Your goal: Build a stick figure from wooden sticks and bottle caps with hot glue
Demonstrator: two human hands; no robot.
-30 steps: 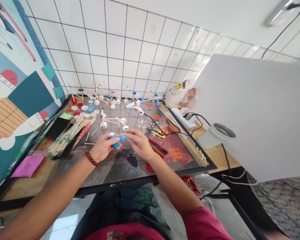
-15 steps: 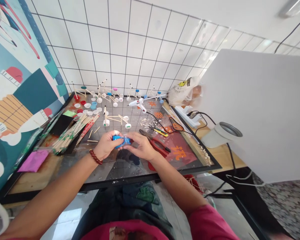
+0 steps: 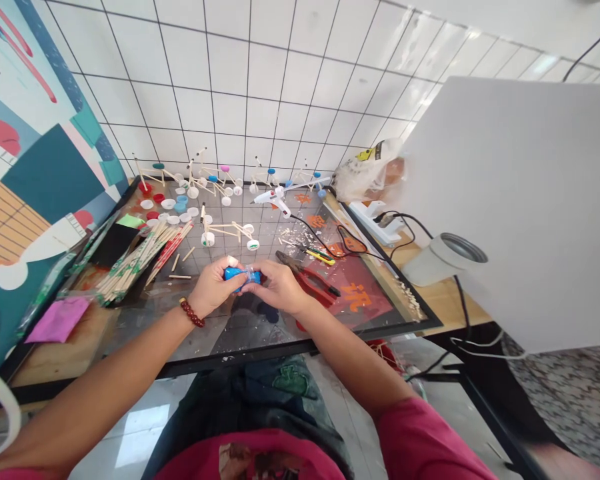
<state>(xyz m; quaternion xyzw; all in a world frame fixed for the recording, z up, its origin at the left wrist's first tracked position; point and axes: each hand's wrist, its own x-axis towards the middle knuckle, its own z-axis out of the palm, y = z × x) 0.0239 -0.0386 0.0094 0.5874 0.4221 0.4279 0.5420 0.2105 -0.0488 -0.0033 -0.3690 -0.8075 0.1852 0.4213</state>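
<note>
My left hand (image 3: 214, 285) and my right hand (image 3: 279, 287) meet over the near middle of a glass-topped table (image 3: 230, 333). Both pinch a small blue object (image 3: 237, 275) wrapped in clear plastic; what it is I cannot tell. A red bead bracelet (image 3: 192, 313) circles my left wrist. Red-handled pliers (image 3: 313, 283) lie just right of my right hand. Just beyond my hands stands a model of sticks and bottle caps (image 3: 227, 235).
A bundle of wooden sticks (image 3: 140, 259) lies at the left, loose bottle caps (image 3: 167, 203) behind it. Stick-and-cap models (image 3: 215, 181) line the tiled wall. A white glue gun (image 3: 274, 198), power strip (image 3: 380, 223), plastic bag (image 3: 367, 175) and lamp (image 3: 443, 257) sit to the right.
My hands stayed together on the blue object and closed more tightly around it. The view shifted slightly as my head moved.
</note>
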